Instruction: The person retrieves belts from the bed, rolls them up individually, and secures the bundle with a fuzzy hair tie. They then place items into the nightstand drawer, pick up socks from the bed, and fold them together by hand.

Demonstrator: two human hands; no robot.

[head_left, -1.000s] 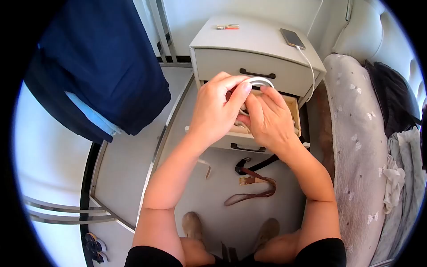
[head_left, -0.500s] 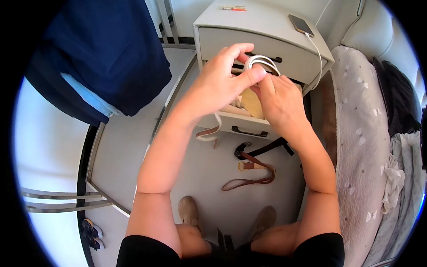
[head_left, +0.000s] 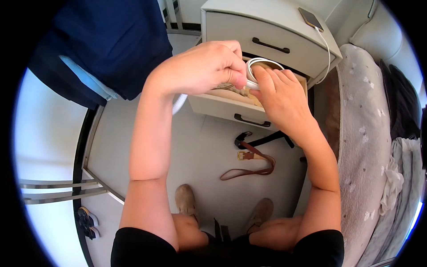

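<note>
Above the open lower drawer (head_left: 222,107), my right hand (head_left: 282,95) grips a coiled white belt (head_left: 267,62), fingers inside the loop. My left hand (head_left: 209,66) is closed at the coil's left side, pinching the white strap. A free length of the strap (head_left: 179,103) shows beyond my left wrist. Inside the drawer, some light-coloured items are partly hidden by my hands. On the floor below lie a brown belt (head_left: 267,167) with a gold buckle and a black belt (head_left: 269,139).
A phone (head_left: 310,18) on a white cable sits on the nightstand (head_left: 240,8). Dark blue clothes (head_left: 111,44) hang at the left near a metal frame. The bed (head_left: 360,133) stands at the right, with clothes on it. Black shoes (head_left: 88,222) are at the lower left.
The view has shifted, and the coil now sits more in my right hand, its loop open upward. My left hand has moved to the left side of the coil, fingers curled in.
</note>
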